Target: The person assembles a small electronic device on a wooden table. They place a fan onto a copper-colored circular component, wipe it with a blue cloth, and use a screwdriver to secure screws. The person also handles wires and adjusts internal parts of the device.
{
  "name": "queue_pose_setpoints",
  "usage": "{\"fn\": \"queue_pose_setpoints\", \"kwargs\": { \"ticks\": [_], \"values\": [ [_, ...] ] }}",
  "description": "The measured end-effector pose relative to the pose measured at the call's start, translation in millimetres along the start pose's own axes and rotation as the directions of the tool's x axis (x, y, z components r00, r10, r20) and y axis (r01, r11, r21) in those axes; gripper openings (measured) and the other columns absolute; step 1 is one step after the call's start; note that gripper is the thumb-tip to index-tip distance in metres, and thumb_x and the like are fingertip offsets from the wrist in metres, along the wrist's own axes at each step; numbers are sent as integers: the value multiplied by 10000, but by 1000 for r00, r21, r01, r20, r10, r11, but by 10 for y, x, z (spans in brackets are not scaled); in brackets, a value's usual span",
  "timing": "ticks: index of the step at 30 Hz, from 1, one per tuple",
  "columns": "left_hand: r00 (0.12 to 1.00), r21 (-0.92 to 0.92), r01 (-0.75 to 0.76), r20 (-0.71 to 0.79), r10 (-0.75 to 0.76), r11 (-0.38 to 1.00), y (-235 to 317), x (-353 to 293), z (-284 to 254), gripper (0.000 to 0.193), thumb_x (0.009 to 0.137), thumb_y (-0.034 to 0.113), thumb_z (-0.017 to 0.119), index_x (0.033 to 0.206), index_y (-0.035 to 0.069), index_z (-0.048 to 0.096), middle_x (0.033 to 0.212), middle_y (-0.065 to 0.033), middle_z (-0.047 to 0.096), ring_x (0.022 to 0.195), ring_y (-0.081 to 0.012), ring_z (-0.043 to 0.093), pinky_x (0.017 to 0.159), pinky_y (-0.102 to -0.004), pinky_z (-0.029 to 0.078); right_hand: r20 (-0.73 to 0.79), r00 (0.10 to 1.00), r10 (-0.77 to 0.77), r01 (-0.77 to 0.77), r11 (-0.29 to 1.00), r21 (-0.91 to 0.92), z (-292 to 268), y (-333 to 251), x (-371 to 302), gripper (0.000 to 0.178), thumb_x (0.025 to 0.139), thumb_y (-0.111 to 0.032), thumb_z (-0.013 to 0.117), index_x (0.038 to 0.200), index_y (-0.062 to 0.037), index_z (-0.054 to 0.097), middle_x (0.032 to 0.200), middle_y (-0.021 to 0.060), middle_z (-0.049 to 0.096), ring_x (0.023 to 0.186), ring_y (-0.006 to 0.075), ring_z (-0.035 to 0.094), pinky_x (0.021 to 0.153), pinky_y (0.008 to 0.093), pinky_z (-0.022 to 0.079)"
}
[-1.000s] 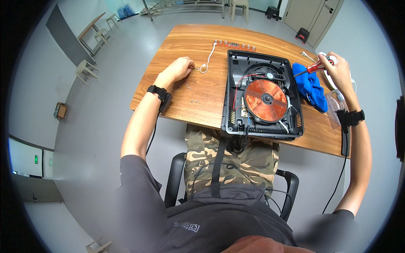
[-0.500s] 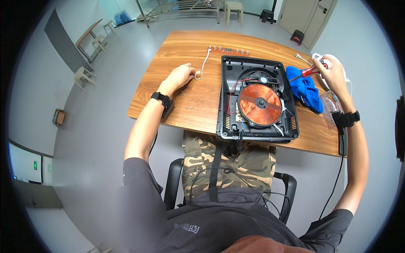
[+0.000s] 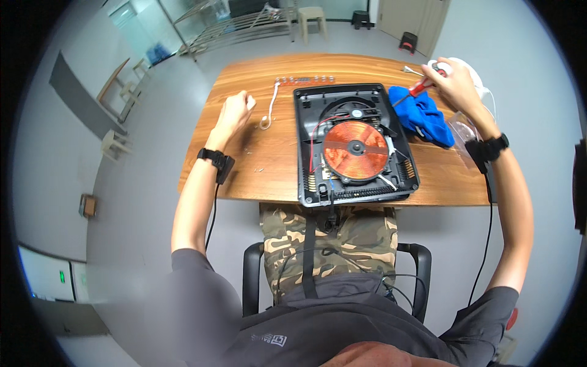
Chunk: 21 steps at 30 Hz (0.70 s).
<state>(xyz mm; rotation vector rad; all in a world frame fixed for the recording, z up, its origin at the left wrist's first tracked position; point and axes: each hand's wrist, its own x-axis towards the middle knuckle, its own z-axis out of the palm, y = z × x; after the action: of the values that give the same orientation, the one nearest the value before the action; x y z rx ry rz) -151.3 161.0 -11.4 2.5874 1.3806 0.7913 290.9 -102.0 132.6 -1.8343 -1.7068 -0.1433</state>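
Note:
My right hand (image 3: 457,84) grips a screwdriver (image 3: 419,87) by its red handle, its shaft slanting down toward the blue cloth (image 3: 423,117) on the table. Left of the cloth lies an opened induction cooker (image 3: 309,131), with a round copper coil (image 3: 356,150) and wires showing in its black housing. My left hand (image 3: 233,114) is raised over the table's left side with its fingers curled together; whether something small is pinched there I cannot make out. Nearest to that hand is a white cable (image 3: 273,103), which runs to a narrow red circuit board (image 3: 306,80) with several buttons.
Several small screws (image 3: 259,170) lie on the wooden table (image 3: 238,183) at the left. A white round appliance (image 3: 483,85) and a clear plastic piece (image 3: 463,131) stand on the right, near my right forearm. A white plug (image 3: 413,70) lies by the far right edge.
My left hand has come off the table beside the white cable and lifted away to the left, fingers curled. The right hand still holds the screwdriver near the blue cloth. The view has shifted slightly.

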Motion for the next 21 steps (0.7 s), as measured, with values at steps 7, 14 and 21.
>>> {"fn": "queue_pose_setpoints", "kwargs": {
  "ticks": [7,14,21],
  "values": [
    [915,-176,-282,247,320,943,1023,343,55,251,1012,190,593,978,-34,702,762,-178,720,678,-220,730,673,-365,572,-37,998,-55,56,998,29,37,27,121,494,926,-454,676,823,29,708,769,163,720,737,277,731,685,361,568],
    [716,-365,-556,248,653,747,2064,518,798,178,905,104,634,1005,-5,732,931,-204,726,905,-341,719,827,-406,563,-88,980,-179,179,984,-1,127,194,244,497,920,-461,699,758,8,673,708,123,680,648,223,661,616,351,507],
    [730,-511,-411,311,609,755,2355,680,1227,213,888,61,696,1091,17,744,988,-177,745,936,-304,728,870,-379,561,-65,996,-53,57,996,68,83,179,200,529,902,-494,709,756,13,673,657,135,640,602,207,617,584,344,487]
  ]
}}
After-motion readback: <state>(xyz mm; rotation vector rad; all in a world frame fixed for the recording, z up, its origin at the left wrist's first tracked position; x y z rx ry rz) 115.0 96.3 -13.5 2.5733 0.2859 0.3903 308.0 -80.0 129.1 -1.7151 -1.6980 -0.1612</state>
